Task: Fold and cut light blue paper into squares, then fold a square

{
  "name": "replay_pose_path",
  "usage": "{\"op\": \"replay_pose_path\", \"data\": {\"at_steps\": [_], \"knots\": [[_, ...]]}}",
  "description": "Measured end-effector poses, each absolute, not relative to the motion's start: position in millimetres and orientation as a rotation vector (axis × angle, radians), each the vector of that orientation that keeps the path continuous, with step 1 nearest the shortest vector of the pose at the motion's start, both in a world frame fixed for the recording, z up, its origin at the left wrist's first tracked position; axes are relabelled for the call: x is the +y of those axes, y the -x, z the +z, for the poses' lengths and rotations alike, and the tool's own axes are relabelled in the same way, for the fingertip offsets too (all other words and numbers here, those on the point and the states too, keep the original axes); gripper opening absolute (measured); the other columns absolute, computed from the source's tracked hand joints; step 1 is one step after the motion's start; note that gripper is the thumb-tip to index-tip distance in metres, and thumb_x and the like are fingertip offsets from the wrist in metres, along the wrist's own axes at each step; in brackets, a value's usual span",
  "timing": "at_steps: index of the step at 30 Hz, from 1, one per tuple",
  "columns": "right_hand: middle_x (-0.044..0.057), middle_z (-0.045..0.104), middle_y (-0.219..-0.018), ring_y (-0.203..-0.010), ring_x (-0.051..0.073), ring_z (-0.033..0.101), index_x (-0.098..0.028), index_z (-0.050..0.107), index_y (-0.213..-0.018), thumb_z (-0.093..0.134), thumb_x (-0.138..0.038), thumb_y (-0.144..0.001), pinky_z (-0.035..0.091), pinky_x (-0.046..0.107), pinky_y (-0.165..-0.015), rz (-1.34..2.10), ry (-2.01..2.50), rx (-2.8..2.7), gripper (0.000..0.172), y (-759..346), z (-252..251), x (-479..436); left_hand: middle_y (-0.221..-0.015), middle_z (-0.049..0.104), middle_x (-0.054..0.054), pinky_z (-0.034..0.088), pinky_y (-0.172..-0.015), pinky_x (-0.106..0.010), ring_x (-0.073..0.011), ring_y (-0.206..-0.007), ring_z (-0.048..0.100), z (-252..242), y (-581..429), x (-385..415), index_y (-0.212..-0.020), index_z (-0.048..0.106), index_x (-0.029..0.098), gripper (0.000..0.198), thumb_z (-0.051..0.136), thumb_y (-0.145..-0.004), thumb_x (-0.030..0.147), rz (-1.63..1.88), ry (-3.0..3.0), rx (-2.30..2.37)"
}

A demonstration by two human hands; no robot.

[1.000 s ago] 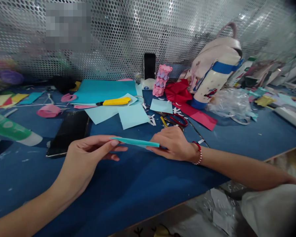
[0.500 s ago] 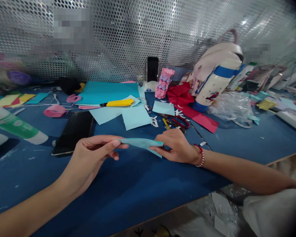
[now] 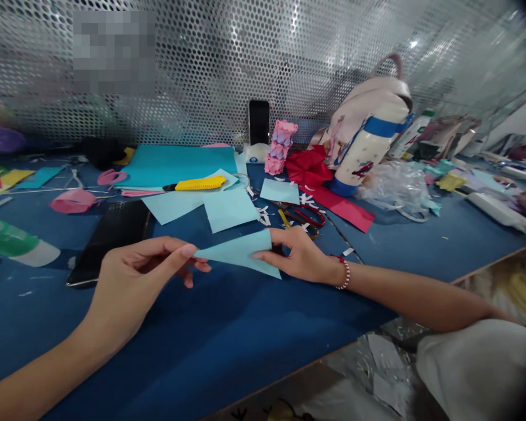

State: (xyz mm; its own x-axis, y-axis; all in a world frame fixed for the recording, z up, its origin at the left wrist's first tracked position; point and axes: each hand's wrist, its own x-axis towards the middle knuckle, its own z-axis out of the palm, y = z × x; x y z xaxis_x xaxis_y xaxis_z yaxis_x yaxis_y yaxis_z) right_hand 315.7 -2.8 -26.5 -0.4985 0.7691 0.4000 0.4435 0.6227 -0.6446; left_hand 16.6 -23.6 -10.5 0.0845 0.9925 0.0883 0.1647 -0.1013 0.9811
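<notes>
A light blue paper piece (image 3: 241,252), tapering to a point at its left end, is held above the blue table between both hands. My left hand (image 3: 151,266) pinches the narrow tip between thumb and fingers. On the wide right end, my right hand (image 3: 296,252) has its thumb on the near face and its fingers at the back edge, partly hidden. Behind the paper lie a light blue square sheet (image 3: 231,207) and a smaller blue piece (image 3: 279,191). A yellow cutter (image 3: 200,183) rests on other blue sheets.
A black phone (image 3: 111,237) and a green glue tube (image 3: 20,241) lie left. Behind the hands are scissors (image 3: 311,215), a pink paper tower (image 3: 281,147), a propped phone (image 3: 259,121), a bottle (image 3: 368,146) and a plastic bag (image 3: 394,187). Perforated metal stands behind.
The paper has turned from nearly edge-on so its broad face now shows. The right thumb and fingers are farther apart across it. The whole view has shifted, moving objects leftward.
</notes>
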Motion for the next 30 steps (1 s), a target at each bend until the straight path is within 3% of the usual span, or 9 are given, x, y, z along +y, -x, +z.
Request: {"op": "replay_pose_path", "data": {"at_steps": [4,7,10,13,16,21,24,28,30], "knots": [[-0.002,0.056,-0.071,-0.063,0.013,0.044,-0.021,0.063,-0.085,0.065,-0.068,-0.109,0.034,0.029,-0.06,0.759,0.951,-2.118,0.053,-314,-24,1,-0.075,0.08,-0.002,0.059,-0.061,-0.028,-0.0167,-0.062,0.067,-12,-16,-17,-0.074,0.082,0.03,0.038,0.085,-0.094,0.062,1.101,-1.507,1.228],[-0.003,0.053,-0.072,-0.064,0.012,0.044,-0.021,0.06,-0.082,0.064,-0.071,-0.108,0.034,0.029,-0.06,0.861,0.942,-2.07,0.056,-312,-24,2,-0.079,0.082,-0.006,0.06,-0.058,-0.028,-0.019,-0.064,0.072,-11,-20,-15,-0.081,0.08,0.028,0.041,0.079,-0.096,0.066,1.041,-1.503,1.183],[-0.004,0.049,-0.071,-0.063,0.011,0.042,-0.021,0.056,-0.078,0.066,-0.072,-0.106,0.033,0.029,-0.061,0.886,0.938,-2.047,0.059,-308,-23,1,-0.074,0.082,-0.007,0.059,-0.049,-0.029,-0.0232,-0.061,0.075,-8,-27,-18,-0.088,0.08,0.027,0.039,0.082,-0.089,0.066,0.939,-1.532,1.125],[-0.006,0.046,-0.068,-0.062,0.011,0.039,-0.021,0.057,-0.076,0.068,-0.073,-0.104,0.031,0.028,-0.06,0.884,0.927,-2.042,0.061,-303,-23,-3,-0.065,0.079,-0.006,0.053,-0.042,-0.025,-0.0199,-0.048,0.069,-5,-35,-22,-0.077,0.083,0.026,0.029,0.09,-0.081,0.054,0.819,-1.61,1.114],[-0.006,0.053,-0.064,-0.058,0.01,0.045,-0.019,0.065,-0.082,0.074,-0.074,-0.1,0.034,0.027,-0.058,0.998,0.892,-2.029,0.058,-299,-23,-7,-0.056,0.075,-0.006,0.047,-0.04,-0.021,-0.0154,-0.041,0.063,-5,-38,-23,-0.064,0.083,0.027,0.032,0.089,-0.082,0.051,0.771,-1.68,1.115],[-0.004,0.066,-0.064,-0.049,0.011,0.055,-0.018,0.073,-0.083,0.086,-0.072,-0.09,0.044,0.026,-0.054,1.207,0.867,-1.949,0.056,-297,-21,-9,-0.057,0.075,-0.006,0.046,-0.039,-0.022,-0.0163,-0.039,0.064,-4,-39,-21,-0.07,0.087,0.027,0.046,0.072,-0.094,0.064,0.783,-1.7,1.082],[-0.005,0.063,-0.059,-0.05,0.011,0.056,-0.017,0.074,-0.08,0.088,-0.072,-0.088,0.04,0.025,-0.053,1.278,0.914,-1.932,0.057,-297,-18,-10,-0.059,0.076,-0.007,0.046,-0.039,-0.023,-0.0159,-0.038,0.063,-2,-41,-21,-0.071,0.087,0.027,0.048,0.072,-0.094,0.067,0.801,-1.704,1.077],[-0.003,0.07,-0.059,-0.049,0.009,0.05,-0.014,0.085,-0.093,0.082,-0.071,-0.095,0.032,0.023,-0.049,1.41,0.934,-1.993,0.056,-297,-15,-11,-0.06,0.075,-0.005,0.046,-0.041,-0.024,-0.0142,-0.04,0.062,0,-42,-22,-0.069,0.086,0.027,0.049,0.074,-0.094,0.068,0.877,-1.695,1.1],[-0.003,0.069,-0.058,-0.049,0.009,0.048,-0.014,0.084,-0.089,0.08,-0.069,-0.097,0.033,0.023,-0.05,1.419,0.929,-1.976,0.056,-298,-14,-9,-0.06,0.075,-0.005,0.047,-0.043,-0.024,-0.0145,-0.042,0.062,-1,-41,-23,-0.071,0.086,0.027,0.049,0.075,-0.093,0.069,0.921,-1.674,1.12]]}}
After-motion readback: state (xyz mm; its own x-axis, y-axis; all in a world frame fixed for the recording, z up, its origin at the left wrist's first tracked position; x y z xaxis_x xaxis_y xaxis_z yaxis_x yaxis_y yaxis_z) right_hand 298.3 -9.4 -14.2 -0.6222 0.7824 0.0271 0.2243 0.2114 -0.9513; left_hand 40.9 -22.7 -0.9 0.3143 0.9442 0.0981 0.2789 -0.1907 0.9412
